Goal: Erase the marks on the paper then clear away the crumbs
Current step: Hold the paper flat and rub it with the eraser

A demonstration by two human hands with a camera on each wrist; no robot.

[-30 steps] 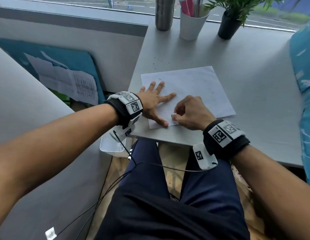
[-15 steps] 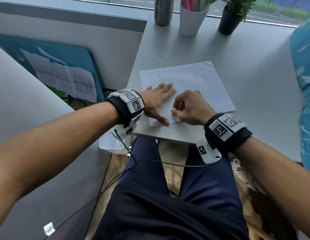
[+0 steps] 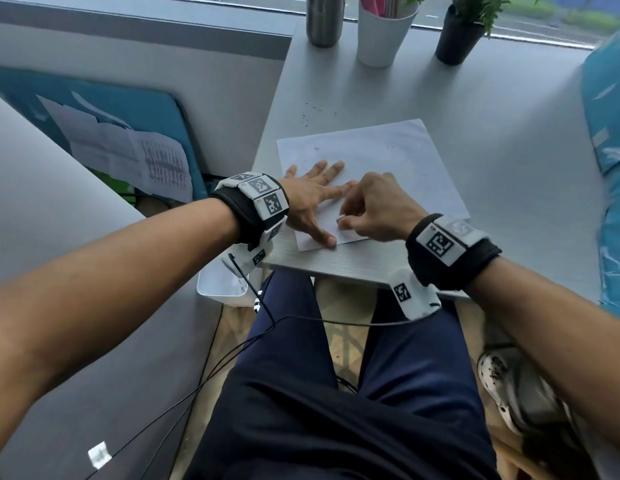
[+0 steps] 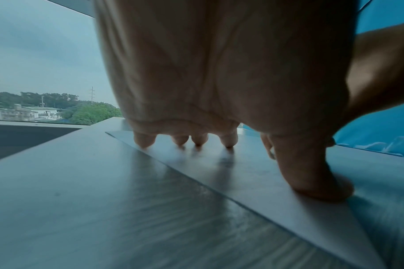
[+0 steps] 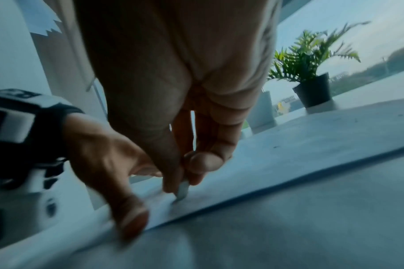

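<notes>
A white sheet of paper (image 3: pixel 398 157) lies on the grey table (image 3: pixel 502 140), with faint marks and a few dark crumbs on it. My left hand (image 3: pixel 312 199) lies flat on the paper's near left part, fingers spread, thumb near the front corner; the left wrist view shows those fingertips (image 4: pixel 228 141) pressing the sheet (image 4: pixel 277 196). My right hand (image 3: pixel 374 209) pinches a small white eraser (image 3: pixel 340 219) between thumb and forefinger. Its tip (image 5: pixel 182 191) touches the paper (image 5: pixel 288 163) just right of my left thumb (image 5: pixel 129 216).
Dark crumbs (image 3: pixel 313 114) dot the table beyond the paper's far left corner. At the back stand a steel bottle (image 3: pixel 324 19), a white pen cup (image 3: pixel 383 32) and a potted plant (image 3: pixel 462 29). A blue cushion (image 3: pixel 609 133) flanks the right side. The table's front edge (image 3: pixel 336 268) is near my wrists.
My right hand with the eraser has shifted a little left and away, toward my left fingers. My left fingers have drawn closer together. The head view has tilted down slightly.
</notes>
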